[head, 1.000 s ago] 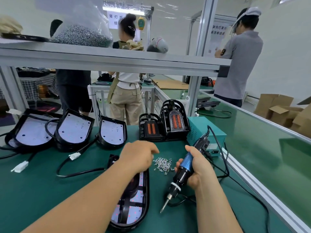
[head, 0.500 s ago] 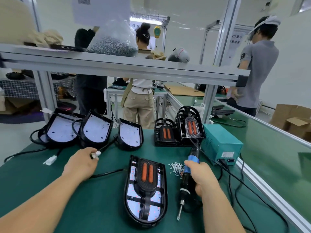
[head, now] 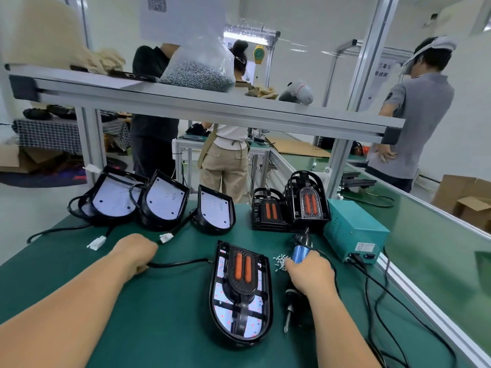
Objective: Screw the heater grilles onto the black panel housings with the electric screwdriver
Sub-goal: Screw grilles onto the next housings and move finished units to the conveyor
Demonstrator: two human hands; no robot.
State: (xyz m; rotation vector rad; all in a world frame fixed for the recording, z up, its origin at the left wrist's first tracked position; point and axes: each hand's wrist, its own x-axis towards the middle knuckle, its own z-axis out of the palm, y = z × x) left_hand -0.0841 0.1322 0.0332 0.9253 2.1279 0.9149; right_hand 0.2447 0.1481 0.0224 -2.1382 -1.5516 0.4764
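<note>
A black panel housing (head: 240, 296) lies flat on the green table in front of me, a black grille with two orange bars (head: 243, 266) sitting on it. My right hand (head: 309, 273) grips the blue and black electric screwdriver (head: 299, 253), bit pointing down at the mat to the right of the housing. A small heap of screws (head: 280, 261) lies just left of that hand. My left hand (head: 135, 252) holds the housing's black cable (head: 178, 264) left of the housing.
Three empty housings (head: 164, 200) lean at the back left, with white connectors (head: 97, 243) on loose cables. Stacked grilles (head: 305, 200) and a teal power box (head: 354, 229) stand at the back right. A shelf beam (head: 212, 107) crosses overhead. People stand behind.
My left hand has moved left off the housing and taken hold of its cable. The right hand has swung the screwdriver from slanted to nearly upright, right of the housing.
</note>
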